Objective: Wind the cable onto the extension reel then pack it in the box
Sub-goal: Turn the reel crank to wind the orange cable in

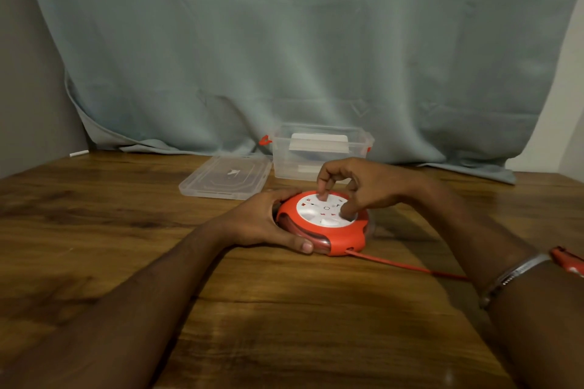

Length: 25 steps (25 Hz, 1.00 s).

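One reel, one cable, one box; left hand clasps reel, right hand fingers curled on top.

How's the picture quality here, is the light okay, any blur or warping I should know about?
Head view: dim, warm light; soft overall, so the socket markings on the reel can't be read; the right hand fingers look slightly smeared; a glossy sheen on the table near the bottom; the wide lens bends the table edges.
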Available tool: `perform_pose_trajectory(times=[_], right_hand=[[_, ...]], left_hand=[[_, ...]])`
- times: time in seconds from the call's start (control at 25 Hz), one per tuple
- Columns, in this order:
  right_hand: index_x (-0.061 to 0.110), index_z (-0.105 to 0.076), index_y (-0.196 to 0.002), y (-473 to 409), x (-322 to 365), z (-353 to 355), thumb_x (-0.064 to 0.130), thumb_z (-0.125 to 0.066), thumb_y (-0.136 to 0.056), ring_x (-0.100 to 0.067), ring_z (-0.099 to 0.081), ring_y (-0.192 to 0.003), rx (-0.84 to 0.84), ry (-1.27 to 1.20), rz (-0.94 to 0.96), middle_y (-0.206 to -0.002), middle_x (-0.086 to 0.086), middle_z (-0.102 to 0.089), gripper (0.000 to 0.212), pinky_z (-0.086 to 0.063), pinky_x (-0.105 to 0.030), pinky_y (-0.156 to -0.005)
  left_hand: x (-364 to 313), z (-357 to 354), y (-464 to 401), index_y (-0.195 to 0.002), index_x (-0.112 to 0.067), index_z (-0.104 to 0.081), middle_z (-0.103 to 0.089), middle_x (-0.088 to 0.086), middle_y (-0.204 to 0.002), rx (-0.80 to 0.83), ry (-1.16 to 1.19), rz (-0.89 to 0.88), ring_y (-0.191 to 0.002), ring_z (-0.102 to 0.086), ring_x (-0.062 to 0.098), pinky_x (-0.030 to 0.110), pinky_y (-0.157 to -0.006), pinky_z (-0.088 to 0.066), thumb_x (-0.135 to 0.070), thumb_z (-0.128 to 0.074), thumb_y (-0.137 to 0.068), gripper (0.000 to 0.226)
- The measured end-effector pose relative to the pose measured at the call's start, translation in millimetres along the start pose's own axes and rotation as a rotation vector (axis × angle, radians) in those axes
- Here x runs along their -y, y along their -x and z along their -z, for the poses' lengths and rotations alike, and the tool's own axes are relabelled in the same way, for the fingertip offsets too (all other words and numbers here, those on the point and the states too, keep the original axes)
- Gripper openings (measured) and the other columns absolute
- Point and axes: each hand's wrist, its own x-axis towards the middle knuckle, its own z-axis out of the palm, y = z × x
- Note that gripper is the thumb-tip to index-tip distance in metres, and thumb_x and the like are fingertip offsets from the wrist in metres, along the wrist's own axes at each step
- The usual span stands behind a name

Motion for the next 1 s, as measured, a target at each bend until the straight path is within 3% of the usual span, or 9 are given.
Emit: perform_pose_trajectory(times=[0.04,0.12,0.16,0.32,0.48,0.56,0.68,0.84,1.0], right_hand=[[0.016,-0.065,-0.112,-0.3,-4.9,0.8,-0.006,-0.080,-0.071,0.010,-0.065,-0.093,0.017,-0.013,-0.021,-0.116,0.004,-0.075,0.049,-0.045,-0.008,-0.069],[0.018,-0.060,-0.116,-1.1,-12.9,1.0,-0.005,-0.082,-0.073,-0.006,-0.066,-0.113,0.034,-0.045,-0.053,-0.119,0.003,-0.076,0.053,-0.050,-0.023,-0.080],[0.021,-0.057,-0.116,-1.2,-15.1,0.0,-0.002,-0.083,-0.073,-0.011,-0.065,-0.113,0.035,-0.068,-0.058,-0.119,0.003,-0.076,0.056,-0.051,-0.029,-0.080],[0.039,-0.047,-0.103,2.7,-10.6,-3.0,0.032,-0.091,-0.059,-0.005,-0.064,-0.080,0.001,-0.065,-0.084,-0.104,0.004,-0.075,0.063,-0.052,-0.027,-0.067],[0.025,-0.054,-0.093,2.5,-2.8,-8.5,0.035,-0.092,-0.065,-0.012,-0.062,-0.072,-0.049,0.019,-0.080,-0.084,-0.004,-0.072,0.048,-0.049,-0.033,-0.063],[0.020,-0.057,-0.079,0.7,1.9,-11.5,0.035,-0.089,-0.070,-0.010,-0.053,-0.063,-0.059,0.092,-0.061,-0.070,0.001,-0.062,0.037,-0.042,-0.031,-0.059],[0.018,-0.056,-0.061,-1.0,8.0,-17.8,0.039,-0.083,-0.077,-0.006,-0.046,-0.052,-0.081,0.158,-0.050,-0.054,0.007,-0.053,0.038,-0.036,-0.020,-0.050],[0.015,-0.051,-0.046,-3.7,12.1,-22.2,0.039,-0.078,-0.083,-0.007,-0.043,-0.045,-0.093,0.195,-0.036,-0.043,0.006,-0.048,0.052,-0.039,-0.030,-0.054],[0.019,-0.054,-0.041,-10.7,14.6,-26.7,0.038,-0.075,-0.090,-0.008,-0.045,-0.042,-0.108,0.195,-0.022,-0.039,0.006,-0.049,0.056,-0.040,-0.035,-0.054]], left_hand=[[0.0,0.4,-0.2,-0.127,-0.069,-0.043,-0.049,-0.065,-0.110,0.006,-0.003,-0.001,-0.104,-0.049,-0.036,-0.006,-0.077,-0.042,-0.060,-0.099,-0.059,0.089],[1.2,0.9,-1.1,-0.131,-0.066,-0.043,-0.051,-0.063,-0.112,0.011,-0.006,-0.008,-0.105,-0.049,-0.035,-0.006,-0.077,-0.042,-0.062,-0.098,-0.058,0.092],[2.8,0.7,-1.8,-0.138,-0.063,-0.042,-0.054,-0.059,-0.114,0.008,-0.002,-0.013,-0.105,-0.050,-0.035,-0.006,-0.078,-0.043,-0.063,-0.097,-0.056,0.098],[9.1,0.2,-4.2,-0.158,-0.046,-0.037,-0.053,-0.042,-0.121,0.002,0.006,-0.025,-0.101,-0.048,-0.037,-0.006,-0.077,-0.042,-0.060,-0.099,-0.057,0.119],[9.5,1.0,-4.3,-0.159,-0.043,-0.036,-0.052,-0.040,-0.123,0.006,-0.012,-0.029,-0.106,-0.053,-0.030,-0.005,-0.078,-0.043,-0.059,-0.099,-0.058,0.120],[8.4,1.1,-3.9,-0.158,-0.045,-0.038,-0.054,-0.042,-0.125,0.006,-0.024,-0.032,-0.112,-0.056,-0.021,-0.002,-0.082,-0.044,-0.063,-0.098,-0.056,0.120],[6.5,0.8,-3.8,-0.147,-0.056,-0.043,-0.060,-0.044,-0.123,0.008,-0.026,-0.034,-0.114,-0.056,-0.023,-0.001,-0.085,-0.046,-0.062,-0.098,-0.055,0.107],[4.7,1.0,-2.0,-0.125,-0.072,-0.047,-0.056,-0.056,-0.120,0.025,-0.012,-0.042,-0.113,-0.054,-0.028,-0.004,-0.083,-0.043,-0.056,-0.099,-0.061,0.083],[2.4,0.8,-0.7,-0.123,-0.074,-0.045,-0.051,-0.061,-0.117,0.032,0.001,-0.036,-0.111,-0.051,-0.031,-0.006,-0.081,-0.041,-0.058,-0.098,-0.061,0.083]])
